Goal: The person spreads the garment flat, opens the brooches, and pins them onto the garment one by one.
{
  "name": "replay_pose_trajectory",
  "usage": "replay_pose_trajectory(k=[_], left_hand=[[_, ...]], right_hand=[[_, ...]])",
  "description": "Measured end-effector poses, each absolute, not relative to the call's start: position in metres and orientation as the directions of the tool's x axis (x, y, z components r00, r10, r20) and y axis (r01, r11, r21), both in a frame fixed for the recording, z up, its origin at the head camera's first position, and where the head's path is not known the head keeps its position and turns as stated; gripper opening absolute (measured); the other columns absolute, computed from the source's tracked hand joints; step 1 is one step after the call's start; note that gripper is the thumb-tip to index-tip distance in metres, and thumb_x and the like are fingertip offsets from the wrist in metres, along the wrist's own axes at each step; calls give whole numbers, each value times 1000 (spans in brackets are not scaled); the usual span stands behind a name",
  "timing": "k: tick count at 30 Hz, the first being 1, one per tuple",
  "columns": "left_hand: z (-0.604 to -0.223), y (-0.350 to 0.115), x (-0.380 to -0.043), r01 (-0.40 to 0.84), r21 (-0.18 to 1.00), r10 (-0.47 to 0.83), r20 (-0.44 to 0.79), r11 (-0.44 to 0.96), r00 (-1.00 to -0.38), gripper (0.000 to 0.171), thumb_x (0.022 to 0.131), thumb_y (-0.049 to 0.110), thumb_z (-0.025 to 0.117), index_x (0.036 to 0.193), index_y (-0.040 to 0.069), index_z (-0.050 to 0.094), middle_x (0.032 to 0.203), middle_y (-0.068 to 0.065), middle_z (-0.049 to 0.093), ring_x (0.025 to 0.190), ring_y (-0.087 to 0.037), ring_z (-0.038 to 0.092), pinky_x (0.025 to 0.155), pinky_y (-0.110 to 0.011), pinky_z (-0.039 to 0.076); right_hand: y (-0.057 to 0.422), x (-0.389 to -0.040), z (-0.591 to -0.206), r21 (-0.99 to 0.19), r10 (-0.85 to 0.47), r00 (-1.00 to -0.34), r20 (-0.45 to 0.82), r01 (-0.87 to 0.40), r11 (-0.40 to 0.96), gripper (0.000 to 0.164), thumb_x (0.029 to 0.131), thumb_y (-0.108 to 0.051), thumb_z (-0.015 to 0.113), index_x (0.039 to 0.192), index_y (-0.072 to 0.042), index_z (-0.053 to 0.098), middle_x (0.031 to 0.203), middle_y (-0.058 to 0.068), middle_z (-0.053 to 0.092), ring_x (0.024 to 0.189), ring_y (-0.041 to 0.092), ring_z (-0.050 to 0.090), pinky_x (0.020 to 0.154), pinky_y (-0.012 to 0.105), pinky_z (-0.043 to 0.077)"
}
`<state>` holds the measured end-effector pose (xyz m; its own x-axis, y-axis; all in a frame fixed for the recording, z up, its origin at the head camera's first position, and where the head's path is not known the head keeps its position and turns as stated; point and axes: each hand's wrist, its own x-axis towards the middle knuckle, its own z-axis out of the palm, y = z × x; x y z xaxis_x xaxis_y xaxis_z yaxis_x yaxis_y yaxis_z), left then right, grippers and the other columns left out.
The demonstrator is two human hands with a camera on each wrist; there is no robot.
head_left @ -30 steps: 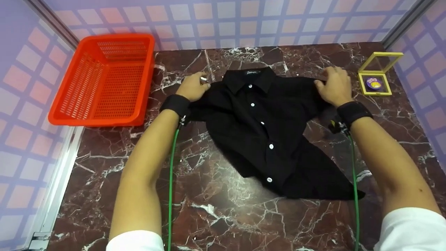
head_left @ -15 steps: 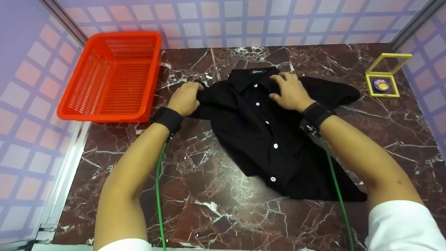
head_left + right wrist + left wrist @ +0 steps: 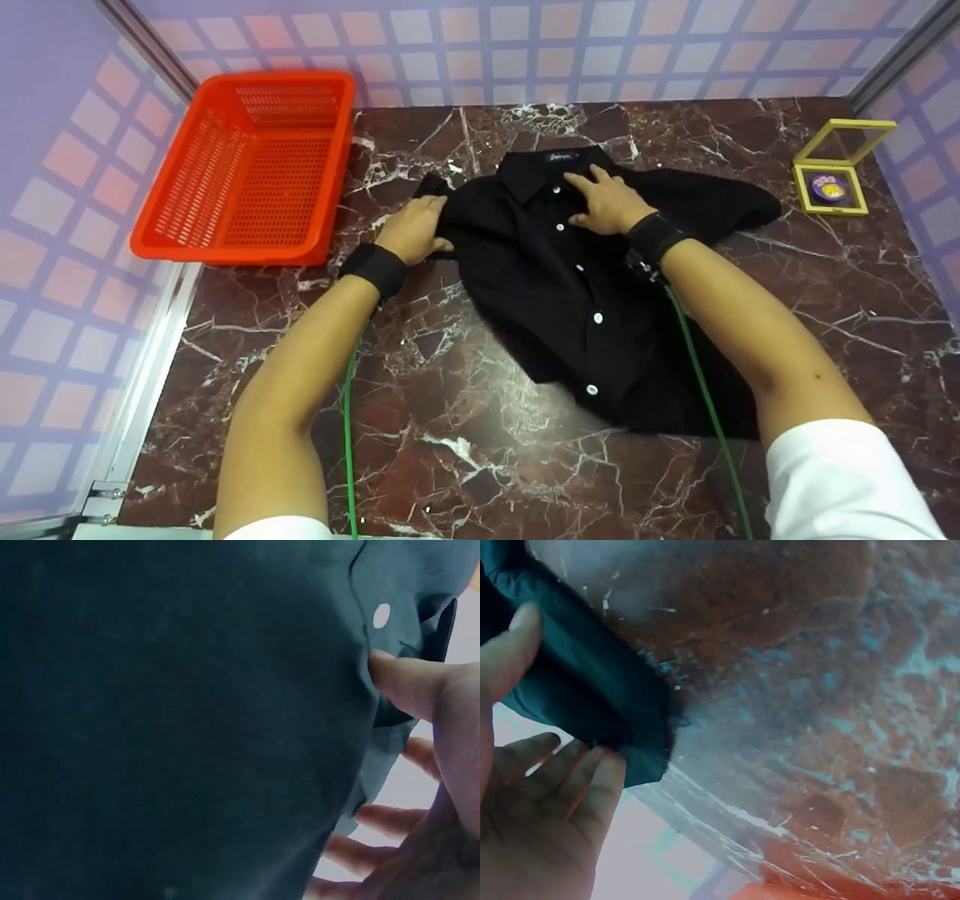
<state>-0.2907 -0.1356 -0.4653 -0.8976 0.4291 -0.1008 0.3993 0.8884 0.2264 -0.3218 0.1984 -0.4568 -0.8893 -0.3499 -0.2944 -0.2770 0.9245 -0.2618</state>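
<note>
A black short-sleeved shirt (image 3: pixel 525 277) with white buttons lies front up, its collar toward the back wall and its lower part bunched to the right. At the left sleeve is my left hand (image 3: pixel 412 229); in the left wrist view its fingers (image 3: pixel 592 776) touch the sleeve edge, the thumb apart from them. My right hand (image 3: pixel 611 202) rests with spread fingers on the shirt front, just below the collar beside the top buttons. In the right wrist view the thumb (image 3: pixel 401 679) touches the cloth near a button. The right sleeve (image 3: pixel 739 202) lies spread out.
A red plastic basket (image 3: pixel 341 157) stands at the back left. At the back right sits a small yellow-framed box (image 3: pixel 831 210), lid raised, with a round purple item inside. Green cables (image 3: pixel 349 450) run from both wrists. Patterned walls enclose the marble-look table (image 3: pixel 480 480).
My right hand has left the right sleeve and moved left to the shirt front below the collar. My left hand has shifted slightly down along the left sleeve.
</note>
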Motion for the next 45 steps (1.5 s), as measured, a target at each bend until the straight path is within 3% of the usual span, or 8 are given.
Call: replay_pose_trajectory(k=[6,16,22,29,36,45], left_hand=[[-470,-138,-291,355,279,407,-158,892,-899,92,79,39,71,146,4,20,146,-18,30,133,-33,29,106,-43,27],[-472,-144,-294,290,313,358,-186,904,-915,99,79,43,71,147,2,13,149,-18,23,136,-33,22,110,-43,21],[-472,-145,-292,230,318,301,-196,920,-933,110,75,45,73,148,3,2,150,-20,20,135,-36,23,106,-47,25],[-471,-150,-284,191,355,266,-175,915,-948,110,74,42,75,148,3,3,149,-23,15,134,-41,22,106,-48,25],[-471,-154,-278,129,393,215,-184,911,-959,113,71,43,78,149,10,3,152,-21,-3,119,-44,42,95,-48,39],[-470,-159,-271,98,356,173,-185,929,-967,115,68,43,80,149,11,4,152,-22,-6,107,-47,50,92,-51,41]], right_hand=[[195,-324,-459,-246,-326,-885,-332,-253,936,81,85,-37,64,149,-23,17,151,27,5,127,56,21,95,64,30],[196,-326,-457,-215,-296,-883,-364,-229,949,81,85,-42,61,149,-19,17,149,30,6,127,58,18,103,60,23],[196,-328,-457,-219,-289,-879,-380,-218,951,81,85,-44,61,149,-18,19,148,31,7,127,59,17,103,60,22],[196,-333,-455,-237,-292,-875,-385,-212,948,82,84,-42,63,149,-15,20,148,33,7,127,60,13,106,59,15],[200,-337,-455,-257,-275,-876,-396,-182,949,82,85,-40,62,149,-14,18,148,33,5,128,59,11,107,58,13],[202,-342,-456,-277,-288,-877,-384,-188,942,82,84,-39,63,149,-12,19,147,34,7,130,57,10,107,58,12]])
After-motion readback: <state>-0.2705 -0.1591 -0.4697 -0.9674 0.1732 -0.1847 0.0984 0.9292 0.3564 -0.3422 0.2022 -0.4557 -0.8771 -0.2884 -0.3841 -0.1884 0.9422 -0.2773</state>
